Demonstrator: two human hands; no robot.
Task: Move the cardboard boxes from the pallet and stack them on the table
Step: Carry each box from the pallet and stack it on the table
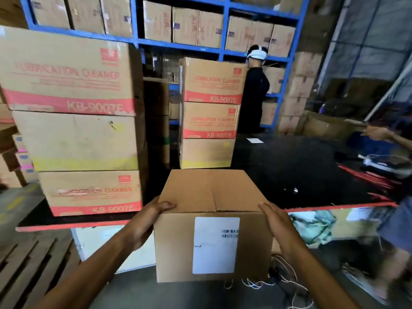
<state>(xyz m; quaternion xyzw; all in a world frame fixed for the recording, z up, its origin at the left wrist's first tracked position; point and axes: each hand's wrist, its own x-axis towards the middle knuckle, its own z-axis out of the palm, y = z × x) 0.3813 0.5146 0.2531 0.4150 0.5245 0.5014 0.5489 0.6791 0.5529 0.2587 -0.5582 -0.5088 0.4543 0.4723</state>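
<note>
A plain brown cardboard box [211,221] sits in the centre foreground, held up at the near edge of a black-topped desk [301,175] with a red rim. Whether its far bottom edge rests on the desk cannot be told. The box's top flaps are closed, and a white label [215,245] with a small barcode is stuck on the side facing the camera.

The left hand [147,221] grips the box's left side, thumb hooked over the top edge and fingers wrapped down the side. The right hand [277,221] is pressed against the right side, its fingers lying fairly straight along the top corner.

On the desk to the left stands a stack of three larger boxes [82,121] printed in red with "LUBRICATION CLEANER" and "KB-9007E"; the middle one shows a plain face with a yellow band. Farther back, behind the held box, is a second stack of three boxes [209,112] with similar printing.

A small white sheet of paper [255,140] lies on the desk's far side. Beyond it, a person in dark clothing [254,94] wearing a white headband faces blue shelving [225,50] filled with cartons. At the right edge another person's hand [376,133] reaches in above the desk. Wooden pallet slats [29,262] show at lower left.
</note>
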